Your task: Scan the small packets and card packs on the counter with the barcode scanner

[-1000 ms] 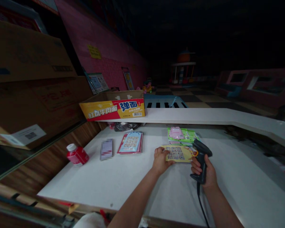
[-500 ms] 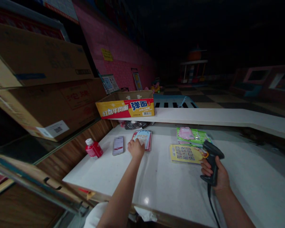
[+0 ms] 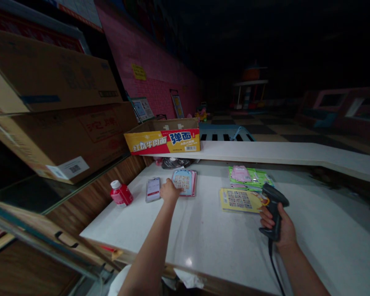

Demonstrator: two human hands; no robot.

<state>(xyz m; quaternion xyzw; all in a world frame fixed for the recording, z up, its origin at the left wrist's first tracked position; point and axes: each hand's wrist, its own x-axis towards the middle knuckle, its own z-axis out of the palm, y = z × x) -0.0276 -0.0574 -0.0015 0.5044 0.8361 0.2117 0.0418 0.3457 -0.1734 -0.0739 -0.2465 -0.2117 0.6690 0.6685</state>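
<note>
My right hand (image 3: 279, 226) is wrapped round the grip of a black barcode scanner (image 3: 273, 211), its cable hanging down toward me. The scanner's head is just right of a yellow printed packet (image 3: 240, 200) covered in small pictures. Behind that packet lie green packets (image 3: 255, 176) with a pink packet (image 3: 241, 173) on top. My left hand (image 3: 170, 191) is between a phone (image 3: 153, 189) and a small stack of light-blue and red packets (image 3: 185, 181). Its thumb points right, at the stack's lower left edge, apart from the other fingers, and nothing shows in its grasp.
A red bottle with a white cap (image 3: 121, 193) stands left of the phone. An open noodle carton (image 3: 165, 142) sits on the raised white ledge (image 3: 249, 150) at the back. Large cardboard boxes (image 3: 68, 135) are stacked on the left. A black plastic bag (image 3: 175, 163) lies under the ledge.
My left hand has slid left off the light-blue packet toward the phone, uncovering the packet's printed front. My right hand and the scanner have hardly moved.
</note>
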